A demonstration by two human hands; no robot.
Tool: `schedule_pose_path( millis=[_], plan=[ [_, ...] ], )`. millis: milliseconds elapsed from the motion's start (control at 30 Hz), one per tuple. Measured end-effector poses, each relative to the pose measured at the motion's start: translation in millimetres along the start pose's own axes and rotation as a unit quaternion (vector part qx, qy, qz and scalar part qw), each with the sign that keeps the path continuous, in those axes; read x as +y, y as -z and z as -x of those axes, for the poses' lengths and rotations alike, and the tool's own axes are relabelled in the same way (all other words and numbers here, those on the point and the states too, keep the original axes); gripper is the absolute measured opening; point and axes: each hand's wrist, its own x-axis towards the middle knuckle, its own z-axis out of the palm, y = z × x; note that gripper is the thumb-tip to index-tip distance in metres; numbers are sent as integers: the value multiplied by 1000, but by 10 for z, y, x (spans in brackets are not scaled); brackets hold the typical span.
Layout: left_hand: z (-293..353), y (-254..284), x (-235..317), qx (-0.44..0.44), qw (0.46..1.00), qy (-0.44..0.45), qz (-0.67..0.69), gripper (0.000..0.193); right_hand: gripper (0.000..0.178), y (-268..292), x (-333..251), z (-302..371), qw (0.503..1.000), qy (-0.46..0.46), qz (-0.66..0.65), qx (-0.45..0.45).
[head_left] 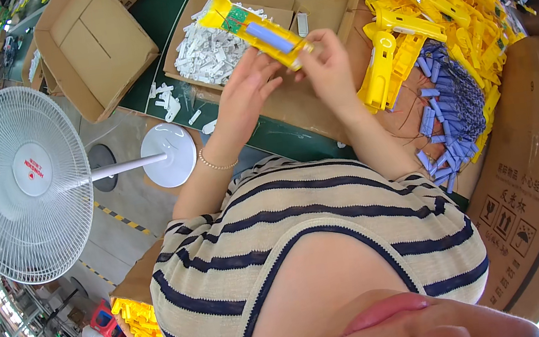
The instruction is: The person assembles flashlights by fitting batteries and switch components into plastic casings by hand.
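Head view: I see both hands, left (246,92) and right (328,67), clamped on the open yellow housing (257,29) at 12 o'clock above the bench (279,136); loose grip could spill its blue cell

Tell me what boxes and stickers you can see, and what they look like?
Big brown cardboard box, right side: closed, black handling symbols on its side.
Open brown carton, top left: flaps out.
Shallow brown tray box, top middle: holds white plastic parts.
Round white badge with red marks, centre of the white fan.
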Motion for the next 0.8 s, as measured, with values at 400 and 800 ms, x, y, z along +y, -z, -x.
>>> schedule_pose_path(
  millis=[400, 800],
  plan=[
    [-2354, 267, 676, -20, 924, -23, -380, 52, 40, 189, 279, -98, 990, 84, 64, -98],
    [-5103, 1434, 895, 93, 576, -35, -811, 57, 18, 276, 357, -244, 990, 39, 93, -101]
  ],
)
